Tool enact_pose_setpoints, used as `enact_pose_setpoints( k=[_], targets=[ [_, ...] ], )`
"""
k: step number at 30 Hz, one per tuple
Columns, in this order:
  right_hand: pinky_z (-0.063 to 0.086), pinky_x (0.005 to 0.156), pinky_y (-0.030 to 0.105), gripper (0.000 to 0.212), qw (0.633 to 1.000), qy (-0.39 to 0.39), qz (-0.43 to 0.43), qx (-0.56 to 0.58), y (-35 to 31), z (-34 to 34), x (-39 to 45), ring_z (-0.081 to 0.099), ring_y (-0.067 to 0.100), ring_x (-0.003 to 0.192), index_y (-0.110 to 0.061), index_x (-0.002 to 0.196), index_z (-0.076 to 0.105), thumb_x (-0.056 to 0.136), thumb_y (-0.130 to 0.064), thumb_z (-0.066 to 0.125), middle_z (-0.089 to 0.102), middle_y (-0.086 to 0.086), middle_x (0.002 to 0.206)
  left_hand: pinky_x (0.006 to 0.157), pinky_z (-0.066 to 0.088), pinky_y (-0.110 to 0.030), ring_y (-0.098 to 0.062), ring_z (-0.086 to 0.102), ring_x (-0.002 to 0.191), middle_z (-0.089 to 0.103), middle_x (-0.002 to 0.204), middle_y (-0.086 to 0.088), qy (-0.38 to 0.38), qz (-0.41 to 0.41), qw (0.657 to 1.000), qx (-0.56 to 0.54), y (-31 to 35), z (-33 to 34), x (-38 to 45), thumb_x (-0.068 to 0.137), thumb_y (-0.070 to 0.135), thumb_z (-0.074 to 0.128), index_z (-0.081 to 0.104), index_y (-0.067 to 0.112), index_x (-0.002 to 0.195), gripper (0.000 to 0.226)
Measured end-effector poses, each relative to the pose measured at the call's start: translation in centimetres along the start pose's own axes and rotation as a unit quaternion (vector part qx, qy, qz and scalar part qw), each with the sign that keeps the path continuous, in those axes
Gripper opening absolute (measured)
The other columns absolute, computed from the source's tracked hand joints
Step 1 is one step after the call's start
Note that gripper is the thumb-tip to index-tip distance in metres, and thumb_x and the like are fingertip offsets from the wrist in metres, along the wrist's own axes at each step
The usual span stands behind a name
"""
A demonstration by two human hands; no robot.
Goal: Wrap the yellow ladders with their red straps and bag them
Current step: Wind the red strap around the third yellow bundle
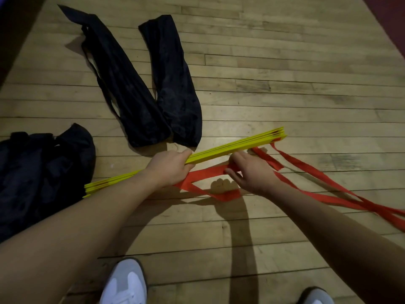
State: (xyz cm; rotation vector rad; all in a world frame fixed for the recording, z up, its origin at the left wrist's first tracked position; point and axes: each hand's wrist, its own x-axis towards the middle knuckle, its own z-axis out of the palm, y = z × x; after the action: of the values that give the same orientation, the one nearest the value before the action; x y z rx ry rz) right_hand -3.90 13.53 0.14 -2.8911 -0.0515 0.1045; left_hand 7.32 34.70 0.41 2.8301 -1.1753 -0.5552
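A stack of flat yellow ladder rungs [230, 147] is held slanted above the wooden floor, its far end up to the right. My left hand [169, 168] grips the stack near its middle. My right hand [247, 174] pinches the red strap [203, 175] just below the stack. More red strap [328, 189] trails loose across the floor to the right edge. Two long black bags [122, 84] [175, 88] lie side by side on the floor beyond the stack.
A bulkier black bag [39, 172] sits at the left edge, close to the near end of the rungs. My white shoes [125, 281] show at the bottom. Wooden floor [285, 73] stretches to the right and far side.
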Motion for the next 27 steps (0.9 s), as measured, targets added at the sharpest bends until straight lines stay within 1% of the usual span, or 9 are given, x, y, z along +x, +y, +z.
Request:
enact_pose_setpoints(
  k=[2,4,7,10,13,15,19,22,27],
  targets=[
    [0.036,0.049,0.031,0.029,0.999,0.011,-0.042,-0.021,-0.1,-0.3,0.0,0.056,0.028,0.066,-0.009,0.095,0.058,0.094,-0.035,0.044,0.055,0.006,0.086,0.068,0.041,-0.035,-0.031,0.059,0.097,0.064,0.108,-0.010,-0.009,-0.002,1.000,0.016,-0.2,0.0,-0.2,0.100,0.047,0.037,0.044,0.020,0.126,0.038],
    [0.035,0.045,0.031,0.029,0.999,0.034,-0.039,-0.014,-0.2,-0.1,0.0,0.054,0.032,0.060,-0.007,0.087,0.060,0.091,-0.030,0.042,0.054,0.009,0.079,0.067,0.039,-0.035,-0.031,0.059,0.097,0.063,0.108,-0.011,-0.018,-0.009,1.000,0.005,-0.4,0.1,-0.5,0.100,0.048,0.037,0.044,0.020,0.127,0.040],
    [0.038,0.047,0.034,0.018,0.996,0.065,0.038,0.038,-0.8,0.4,-0.1,0.056,0.035,0.064,-0.002,0.087,0.061,0.091,-0.018,0.054,0.056,0.013,0.084,0.067,0.038,-0.034,-0.031,0.059,0.097,0.063,0.107,-0.012,-0.009,-0.011,1.000,-0.023,-0.2,0.2,-1.0,0.100,0.051,0.034,0.044,0.019,0.126,0.042],
    [0.036,0.055,0.033,0.014,0.983,0.091,0.122,0.105,-0.7,0.4,-0.2,0.054,0.030,0.075,-0.002,0.091,0.059,0.093,-0.016,0.059,0.055,0.010,0.090,0.068,0.042,-0.034,-0.027,0.059,0.095,0.063,0.105,-0.008,-0.016,-0.021,0.997,-0.071,0.4,0.2,-1.2,0.095,0.062,0.031,0.046,0.019,0.123,0.054],
    [0.034,0.056,0.031,0.015,0.977,0.117,0.137,0.109,-0.9,0.3,-0.1,0.051,0.025,0.075,-0.002,0.090,0.058,0.093,-0.017,0.059,0.054,0.008,0.089,0.074,0.051,-0.036,-0.022,0.058,0.092,0.061,0.104,-0.003,-0.032,-0.027,0.997,-0.070,0.8,0.2,-1.3,0.081,0.076,0.045,0.046,0.019,0.121,0.070],
    [0.038,0.055,0.035,0.016,0.975,0.129,0.146,0.109,-0.8,0.3,-0.2,0.051,0.025,0.073,-0.002,0.088,0.058,0.093,-0.017,0.060,0.054,0.009,0.087,0.072,0.051,-0.035,-0.022,0.059,0.092,0.063,0.106,-0.004,-0.021,-0.021,0.998,-0.049,0.9,0.5,-1.3,0.085,0.066,0.053,0.046,0.018,0.122,0.062],
    [0.044,0.061,0.042,0.011,0.969,0.147,0.165,0.110,-0.6,0.4,-0.3,0.053,0.030,0.073,-0.003,0.086,0.058,0.091,-0.013,0.063,0.055,0.010,0.086,0.074,0.051,-0.036,-0.022,0.059,0.100,0.063,0.114,-0.003,0.006,0.011,1.000,-0.028,0.5,0.8,-1.3,0.096,0.050,0.047,0.048,0.021,0.126,0.041],
    [0.049,0.068,0.044,0.013,0.961,0.147,0.191,0.134,-0.9,0.5,-0.5,0.058,0.028,0.080,-0.006,0.097,0.056,0.090,-0.012,0.065,0.060,0.008,0.089,0.066,0.043,-0.031,-0.022,0.058,0.100,0.062,0.113,0.000,0.016,0.016,1.000,0.008,0.2,0.6,-1.9,0.097,0.049,0.045,0.049,0.023,0.124,0.037],
    [0.046,0.091,0.048,0.042,0.966,0.103,0.201,0.127,-1.4,0.2,0.0,0.059,0.033,0.100,-0.008,0.132,0.047,0.092,-0.012,0.061,0.065,0.013,0.108,0.067,0.046,-0.033,-0.024,0.059,0.094,0.064,0.105,-0.003,0.012,0.004,1.000,0.019,-0.7,0.9,-2.8,0.097,0.051,0.043,0.047,0.025,0.122,0.037]
  ],
)
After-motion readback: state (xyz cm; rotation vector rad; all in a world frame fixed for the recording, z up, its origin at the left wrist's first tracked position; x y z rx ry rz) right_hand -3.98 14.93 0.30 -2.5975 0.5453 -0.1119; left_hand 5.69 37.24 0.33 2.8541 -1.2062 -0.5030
